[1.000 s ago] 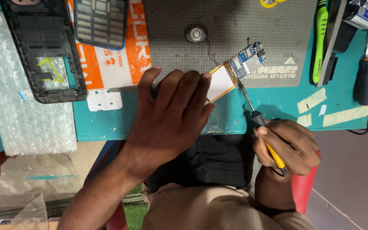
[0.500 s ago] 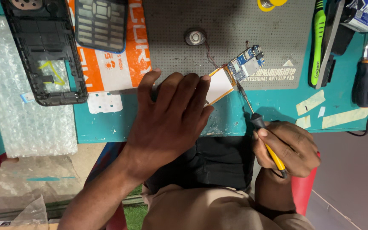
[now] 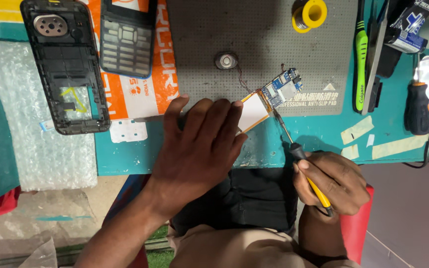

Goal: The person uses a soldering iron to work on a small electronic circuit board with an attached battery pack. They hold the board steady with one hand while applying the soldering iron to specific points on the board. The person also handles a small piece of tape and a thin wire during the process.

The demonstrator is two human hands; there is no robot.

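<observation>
Little has been shifted since the earlier frames: the left hand [image 3: 199, 149] is still pressed flat, fingers spread, on the white screen [image 3: 252, 112] at the grey mat's [image 3: 254, 34] near edge. A screwdriver [image 3: 301, 161] is gripped by the right hand [image 3: 336, 181], its tip set against the small circuit board [image 3: 284, 88].

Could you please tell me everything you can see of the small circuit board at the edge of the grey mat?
The small circuit board is blue with silvery metal parts, lying flat and tilted near the front edge of the grey mat. A white, orange-edged panel adjoins its lower left end, partly under the left hand. Thin dark wires run toward a round part. The tip of the screwdriver in the right hand meets its lower edge.
</observation>
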